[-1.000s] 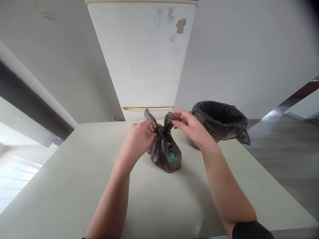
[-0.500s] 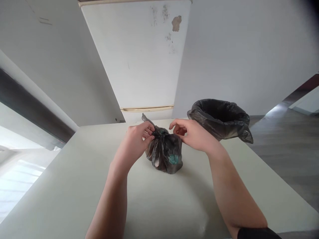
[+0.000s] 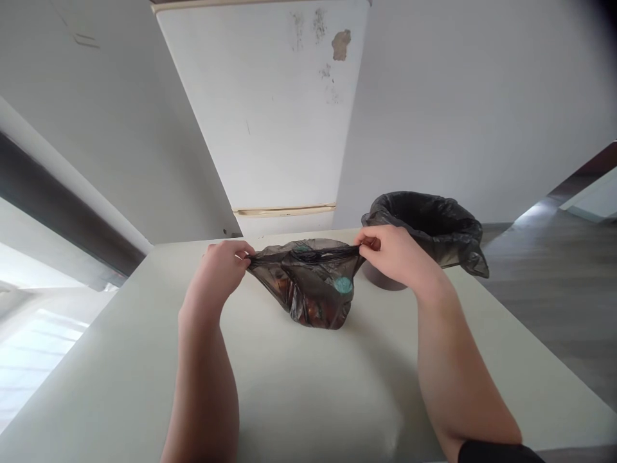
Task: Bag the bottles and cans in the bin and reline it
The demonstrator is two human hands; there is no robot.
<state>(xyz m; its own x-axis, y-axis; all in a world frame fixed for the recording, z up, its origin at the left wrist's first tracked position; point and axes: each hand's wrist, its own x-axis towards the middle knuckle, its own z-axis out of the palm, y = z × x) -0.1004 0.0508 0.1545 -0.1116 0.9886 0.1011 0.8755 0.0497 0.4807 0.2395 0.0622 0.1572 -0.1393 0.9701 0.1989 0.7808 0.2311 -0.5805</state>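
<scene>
A small dark plastic bag (image 3: 313, 296) full of rubbish sits on the white table (image 3: 299, 399); something teal shows through its skin. My left hand (image 3: 219, 270) pinches the bag's left top end. My right hand (image 3: 393, 257) pinches the right top end. The two ends are pulled apart sideways, stretched taut across the bag's top.
A bin lined with a black bag (image 3: 427, 228) stands on the table just behind my right hand. A white fridge (image 3: 270, 109) rises beyond the table's far edge. Grey wooden floor (image 3: 554, 289) lies to the right.
Both hands were close together at the bag's gathered top; now they have moved apart, left hand leftward and right hand rightward, pulling the two ends tight.
</scene>
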